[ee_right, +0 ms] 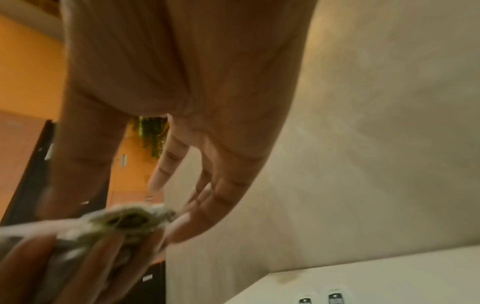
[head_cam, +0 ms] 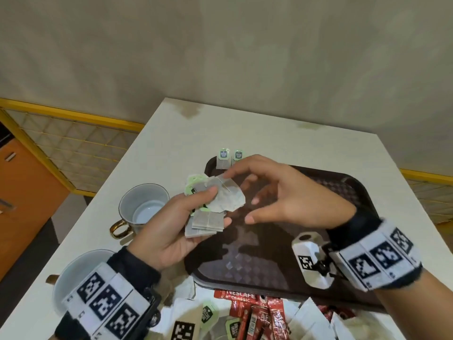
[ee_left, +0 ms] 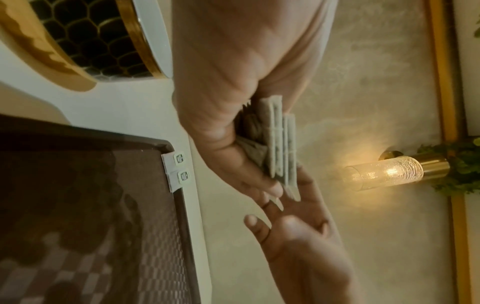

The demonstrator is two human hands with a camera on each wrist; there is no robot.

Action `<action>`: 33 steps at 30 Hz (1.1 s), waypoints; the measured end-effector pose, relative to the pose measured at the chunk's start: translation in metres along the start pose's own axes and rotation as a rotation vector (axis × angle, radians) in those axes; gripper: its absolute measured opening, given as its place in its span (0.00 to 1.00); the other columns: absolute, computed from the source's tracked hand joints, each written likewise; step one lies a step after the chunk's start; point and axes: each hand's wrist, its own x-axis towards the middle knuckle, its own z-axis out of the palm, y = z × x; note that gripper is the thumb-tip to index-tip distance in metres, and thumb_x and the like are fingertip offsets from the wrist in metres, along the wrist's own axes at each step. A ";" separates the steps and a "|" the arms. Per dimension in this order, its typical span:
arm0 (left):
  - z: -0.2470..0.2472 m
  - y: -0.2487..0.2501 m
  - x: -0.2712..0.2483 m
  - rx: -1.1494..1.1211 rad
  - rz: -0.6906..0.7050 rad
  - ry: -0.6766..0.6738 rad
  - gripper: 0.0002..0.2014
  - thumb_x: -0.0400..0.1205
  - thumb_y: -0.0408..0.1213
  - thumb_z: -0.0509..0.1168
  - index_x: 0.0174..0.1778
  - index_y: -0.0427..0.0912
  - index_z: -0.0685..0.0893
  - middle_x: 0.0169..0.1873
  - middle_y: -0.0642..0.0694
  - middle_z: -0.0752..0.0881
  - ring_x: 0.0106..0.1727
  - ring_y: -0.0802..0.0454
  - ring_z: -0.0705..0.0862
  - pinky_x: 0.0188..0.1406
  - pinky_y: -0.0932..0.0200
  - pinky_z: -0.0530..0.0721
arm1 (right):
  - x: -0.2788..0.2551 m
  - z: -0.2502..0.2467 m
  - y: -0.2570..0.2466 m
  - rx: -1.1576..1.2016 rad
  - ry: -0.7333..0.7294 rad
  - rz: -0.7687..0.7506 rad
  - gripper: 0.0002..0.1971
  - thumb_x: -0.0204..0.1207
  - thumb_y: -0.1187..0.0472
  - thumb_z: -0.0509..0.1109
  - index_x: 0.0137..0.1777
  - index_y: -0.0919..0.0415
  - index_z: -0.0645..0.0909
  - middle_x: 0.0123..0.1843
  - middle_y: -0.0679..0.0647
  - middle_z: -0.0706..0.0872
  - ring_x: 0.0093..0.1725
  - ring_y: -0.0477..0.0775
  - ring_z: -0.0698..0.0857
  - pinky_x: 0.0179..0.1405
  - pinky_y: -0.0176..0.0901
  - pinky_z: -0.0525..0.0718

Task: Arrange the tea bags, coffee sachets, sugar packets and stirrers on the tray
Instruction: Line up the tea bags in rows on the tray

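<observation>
My left hand (head_cam: pixel 218 207) grips a stack of grey tea bags (head_cam: pixel 208 223) (ee_left: pixel 280 148) with pale green tags, held above the left edge of the dark brown tray (head_cam: pixel 343 192). The top bag (head_cam: pixel 226 196) is fanned out to the right. My right hand (head_cam: pixel 239 196) reaches in from the right with its fingers spread, and the index fingertip (head_cam: pixel 226 174) touches that bag's upper edge. In the right wrist view the bags (ee_right: pixel 124 220) are a blur at the fingertips. Two tea bags (head_cam: pixel 230 159) (ee_left: pixel 179 170) lie at the tray's far left corner, tags over the rim.
A white cup with a gold handle (head_cam: pixel 143 207) stands left of the tray, and a second white cup (head_cam: pixel 73 273) sits nearer me under my left wrist. Red coffee sachets (head_cam: pixel 257 312), white packets (head_cam: pixel 313 320) and more tea bags (head_cam: pixel 208 315) are piled at the table's near edge.
</observation>
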 end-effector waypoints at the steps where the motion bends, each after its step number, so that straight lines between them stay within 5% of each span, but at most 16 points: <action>1: 0.002 -0.001 -0.001 -0.006 -0.011 -0.020 0.18 0.79 0.33 0.64 0.65 0.35 0.83 0.57 0.34 0.89 0.46 0.45 0.92 0.36 0.57 0.91 | -0.004 0.002 0.000 -0.100 0.020 -0.045 0.27 0.67 0.66 0.81 0.65 0.46 0.82 0.69 0.45 0.76 0.63 0.46 0.80 0.55 0.44 0.86; 6: 0.008 -0.004 -0.007 -0.032 -0.074 -0.039 0.20 0.76 0.35 0.65 0.64 0.34 0.83 0.56 0.30 0.88 0.42 0.43 0.92 0.36 0.55 0.91 | -0.016 0.010 0.005 -0.071 0.235 -0.172 0.08 0.74 0.65 0.76 0.52 0.60 0.91 0.64 0.52 0.83 0.61 0.51 0.83 0.60 0.52 0.83; 10: 0.012 -0.005 -0.013 -0.068 -0.126 -0.029 0.21 0.75 0.35 0.66 0.64 0.31 0.83 0.55 0.31 0.89 0.38 0.41 0.92 0.29 0.55 0.90 | -0.029 0.007 0.000 -0.074 0.425 -0.238 0.07 0.74 0.70 0.75 0.50 0.63 0.91 0.53 0.53 0.88 0.56 0.51 0.86 0.55 0.46 0.86; 16: 0.012 -0.008 -0.013 -0.064 -0.240 -0.019 0.19 0.74 0.35 0.68 0.61 0.33 0.83 0.48 0.32 0.89 0.34 0.43 0.90 0.20 0.60 0.87 | -0.043 0.032 -0.005 -0.540 0.621 -0.467 0.09 0.78 0.65 0.71 0.53 0.64 0.90 0.50 0.54 0.91 0.51 0.49 0.88 0.52 0.43 0.87; 26: 0.009 -0.014 -0.009 -0.008 -0.353 -0.082 0.16 0.74 0.42 0.68 0.44 0.32 0.93 0.44 0.32 0.87 0.35 0.42 0.88 0.20 0.59 0.87 | -0.044 0.036 0.009 -0.644 0.269 -0.431 0.12 0.79 0.59 0.71 0.58 0.62 0.88 0.59 0.54 0.87 0.59 0.50 0.85 0.54 0.45 0.86; 33: 0.010 -0.017 -0.003 -0.004 -0.396 -0.066 0.19 0.74 0.45 0.69 0.50 0.33 0.90 0.46 0.32 0.87 0.37 0.40 0.88 0.21 0.58 0.87 | -0.040 0.028 0.020 -0.659 0.131 -0.410 0.13 0.79 0.56 0.71 0.58 0.61 0.88 0.61 0.54 0.85 0.60 0.52 0.83 0.52 0.49 0.85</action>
